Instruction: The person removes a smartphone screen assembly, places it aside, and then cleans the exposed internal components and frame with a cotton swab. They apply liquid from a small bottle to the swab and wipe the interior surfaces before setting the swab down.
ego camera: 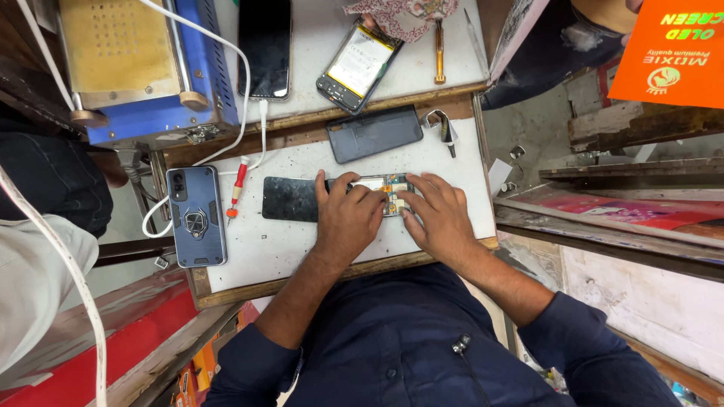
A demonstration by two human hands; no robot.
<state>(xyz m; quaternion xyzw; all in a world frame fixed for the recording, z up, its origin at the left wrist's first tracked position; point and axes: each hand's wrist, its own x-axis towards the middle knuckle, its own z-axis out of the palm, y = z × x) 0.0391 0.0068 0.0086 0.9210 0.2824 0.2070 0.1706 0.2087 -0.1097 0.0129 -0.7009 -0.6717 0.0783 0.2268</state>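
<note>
An opened phone (386, 188) with its circuit board exposed lies on the white work board (264, 249). My left hand (347, 218) rests over its left part, fingers pressing down on it. My right hand (437, 215) grips its right end, fingertips on the board area. A dark screen panel (290, 199) lies flat just left of my left hand. Much of the opened phone is hidden under both hands.
A blue phone in a ring case (196, 216) and a red screwdriver (237, 188) lie at left. A dark back cover (375, 133) and bent metal tweezers (446, 128) sit behind. Farther back: another opened phone (357, 65), a black phone (265, 47) on a white cable, a blue machine (143, 68).
</note>
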